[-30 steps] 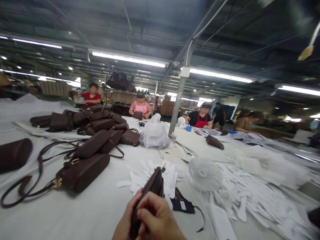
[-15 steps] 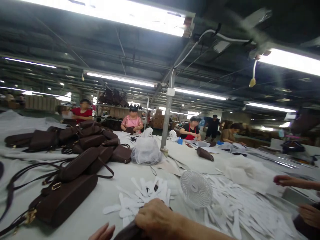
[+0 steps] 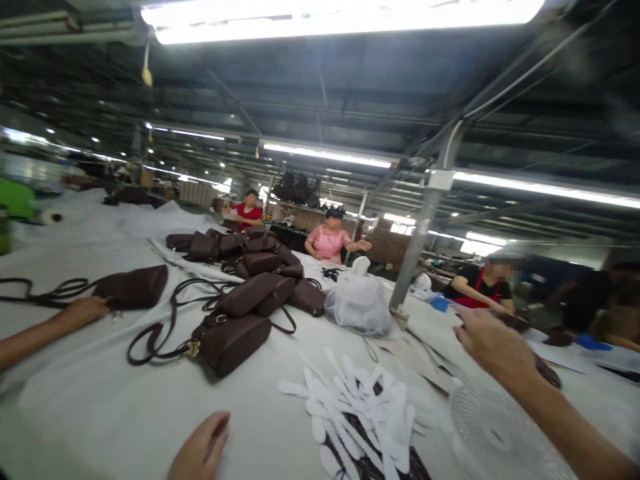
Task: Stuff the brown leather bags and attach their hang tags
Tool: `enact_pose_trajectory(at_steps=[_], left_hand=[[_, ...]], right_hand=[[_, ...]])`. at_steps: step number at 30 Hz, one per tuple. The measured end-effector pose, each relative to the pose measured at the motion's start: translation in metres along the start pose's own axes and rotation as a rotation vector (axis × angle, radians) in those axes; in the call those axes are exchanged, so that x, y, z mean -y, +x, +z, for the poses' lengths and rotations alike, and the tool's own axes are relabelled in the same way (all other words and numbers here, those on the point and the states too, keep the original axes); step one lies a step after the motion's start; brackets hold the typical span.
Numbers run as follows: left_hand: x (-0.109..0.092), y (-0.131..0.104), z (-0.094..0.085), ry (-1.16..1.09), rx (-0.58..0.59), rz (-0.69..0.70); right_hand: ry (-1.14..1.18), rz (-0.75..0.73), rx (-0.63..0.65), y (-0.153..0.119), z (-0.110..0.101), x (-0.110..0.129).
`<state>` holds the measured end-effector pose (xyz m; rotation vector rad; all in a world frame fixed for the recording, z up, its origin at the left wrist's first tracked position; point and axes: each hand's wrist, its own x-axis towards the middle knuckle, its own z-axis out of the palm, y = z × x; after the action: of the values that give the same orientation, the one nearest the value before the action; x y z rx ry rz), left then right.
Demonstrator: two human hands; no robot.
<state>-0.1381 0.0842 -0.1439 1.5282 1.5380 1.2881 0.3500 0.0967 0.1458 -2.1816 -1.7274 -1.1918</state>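
Far left: co-worker's hand (image 3: 83, 315) right at the edge of a strapped bag (image 3: 137, 288). Own left grip (image 3: 196, 448) low over desk (image 3: 100, 400), thumb and fingers slightly apart, nothing seen in it. Beyond it, brown handbag (image 3: 235, 347) on desk, front of bag pile (image 3: 260, 263). White strips (image 3: 350, 407) heaped, then fan (image 3: 493, 430). Right grip (image 3: 493, 337) above fan, blurred; can't tell spread or pressed together.

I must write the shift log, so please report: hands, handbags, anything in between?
Left hand open, nothing seen in it; right hand raised, blurred, grip unclear. Brown handbags heaped beyond left hand. White strips between the hands, electric fan at right.
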Motion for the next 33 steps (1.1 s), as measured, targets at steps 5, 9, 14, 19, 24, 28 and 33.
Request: enact_pose_trajectory(at_steps=[5, 9, 14, 19, 24, 28, 33], left_hand=[[0.007, -0.01, 0.006, 0.161, -0.013, 0.178], [0.005, -0.014, 0.004, 0.155, -0.003, 0.197], [0.012, -0.015, 0.006, -0.044, -0.103, 0.066], [0.03, 0.001, 0.01, -0.432, -0.334, -0.147], [0.01, 0.039, -0.007, -0.711, -0.213, -0.359], [-0.021, 0.061, -0.013, -0.767, -0.124, -0.316], [-0.04, 0.046, -0.008, -0.591, -0.053, -0.317]], right_hand=[[0.494, -0.54, 0.357, -0.035, 0.05, 0.17], [0.788, -0.781, 0.278, -0.028, 0.046, 0.308], [0.828, -0.84, 0.211, -0.004, 0.025, 0.418], [0.85, -0.75, 0.216, -0.026, 0.023, 0.428], [0.944, -0.664, 0.164, -0.071, 0.012, 0.394], [1.001, -0.561, 0.131, -0.107, 0.003, 0.378], [0.991, -0.489, 0.132, -0.159, 0.013, 0.362]])
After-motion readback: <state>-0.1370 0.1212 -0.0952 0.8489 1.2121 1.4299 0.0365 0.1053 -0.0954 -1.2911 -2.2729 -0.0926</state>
